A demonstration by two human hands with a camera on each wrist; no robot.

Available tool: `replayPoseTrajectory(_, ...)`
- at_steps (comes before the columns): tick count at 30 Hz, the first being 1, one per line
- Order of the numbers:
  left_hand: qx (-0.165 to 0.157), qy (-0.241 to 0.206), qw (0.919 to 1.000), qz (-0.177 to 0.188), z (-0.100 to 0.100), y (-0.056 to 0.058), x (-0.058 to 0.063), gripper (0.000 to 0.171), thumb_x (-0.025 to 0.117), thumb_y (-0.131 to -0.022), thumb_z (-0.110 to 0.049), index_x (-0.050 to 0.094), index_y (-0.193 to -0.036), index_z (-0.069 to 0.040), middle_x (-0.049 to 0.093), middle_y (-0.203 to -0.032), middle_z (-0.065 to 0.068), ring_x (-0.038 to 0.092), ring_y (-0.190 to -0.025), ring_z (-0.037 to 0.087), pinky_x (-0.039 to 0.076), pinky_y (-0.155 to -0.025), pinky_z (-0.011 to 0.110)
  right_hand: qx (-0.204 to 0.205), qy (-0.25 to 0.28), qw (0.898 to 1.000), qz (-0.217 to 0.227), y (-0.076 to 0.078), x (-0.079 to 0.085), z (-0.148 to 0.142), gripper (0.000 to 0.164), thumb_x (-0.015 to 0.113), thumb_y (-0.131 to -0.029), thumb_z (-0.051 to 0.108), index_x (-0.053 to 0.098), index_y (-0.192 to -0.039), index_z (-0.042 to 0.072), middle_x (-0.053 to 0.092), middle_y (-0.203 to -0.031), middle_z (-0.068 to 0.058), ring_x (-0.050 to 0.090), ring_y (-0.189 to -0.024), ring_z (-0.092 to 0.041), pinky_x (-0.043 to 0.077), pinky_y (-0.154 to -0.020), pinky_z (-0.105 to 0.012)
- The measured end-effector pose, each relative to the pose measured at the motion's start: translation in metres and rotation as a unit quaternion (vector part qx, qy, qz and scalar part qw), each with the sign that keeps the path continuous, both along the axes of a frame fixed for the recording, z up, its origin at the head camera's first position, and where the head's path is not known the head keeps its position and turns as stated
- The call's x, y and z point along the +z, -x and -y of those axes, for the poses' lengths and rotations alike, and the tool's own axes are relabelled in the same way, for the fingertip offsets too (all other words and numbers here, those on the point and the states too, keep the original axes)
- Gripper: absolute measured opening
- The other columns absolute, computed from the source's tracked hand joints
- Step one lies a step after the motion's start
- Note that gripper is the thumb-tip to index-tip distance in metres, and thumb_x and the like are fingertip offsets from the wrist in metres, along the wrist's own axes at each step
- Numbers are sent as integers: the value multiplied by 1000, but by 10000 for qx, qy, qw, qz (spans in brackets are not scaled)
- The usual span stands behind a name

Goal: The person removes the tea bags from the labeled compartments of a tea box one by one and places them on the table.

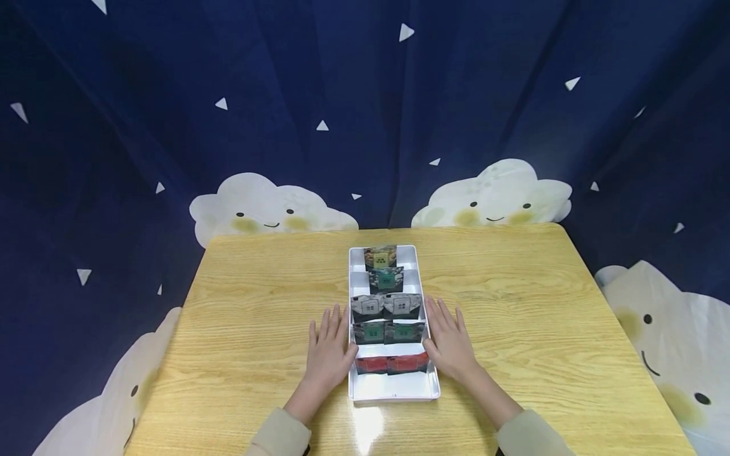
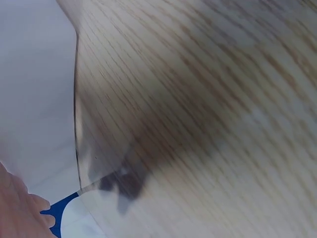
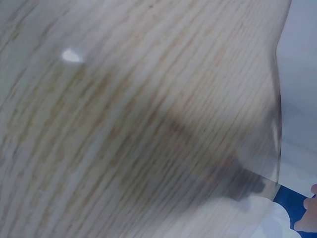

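Observation:
A long white tray (image 1: 395,391) stands on the wooden table, split crosswise into compartments. Small flat packets stand in it: a brown-and-yellow packet (image 1: 380,258) at the far end, then one dark green packet (image 1: 386,279). Nearer come two grey packets (image 1: 367,306), two green packets (image 1: 373,332) and two red packets (image 1: 407,363). My left hand (image 1: 329,351) lies along the tray's left side, fingers straight, thumb at the rim. On the opposite side, my right hand (image 1: 452,345) rests likewise. In the left wrist view, fingers (image 2: 17,208) show beside the white tray wall.
The wooden table (image 1: 256,285) extends to both sides of the tray. Behind it hangs a dark blue curtain (image 1: 365,76) with white triangles and smiling clouds. A bright reflection lies on the tabletop just before the tray's near end.

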State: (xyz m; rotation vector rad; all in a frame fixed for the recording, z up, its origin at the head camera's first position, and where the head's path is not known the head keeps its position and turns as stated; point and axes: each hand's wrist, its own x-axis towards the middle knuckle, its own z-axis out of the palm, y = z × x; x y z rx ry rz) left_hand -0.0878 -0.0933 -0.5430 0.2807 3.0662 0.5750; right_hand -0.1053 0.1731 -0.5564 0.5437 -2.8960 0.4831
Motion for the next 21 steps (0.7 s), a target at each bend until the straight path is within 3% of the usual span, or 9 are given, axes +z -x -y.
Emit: replayPoseTrajectory(21,-89,210,9997,-121,-1,-3,0,70,46,-86,-35,19,-147,-13,17,-151,12,11,-139,30,6,-109,53,19,76,9999,-107,-5,2,-1,72,46,-80,25,23,-143,-1,28,-147,-14,25,-134,-36,12,-105,-58)
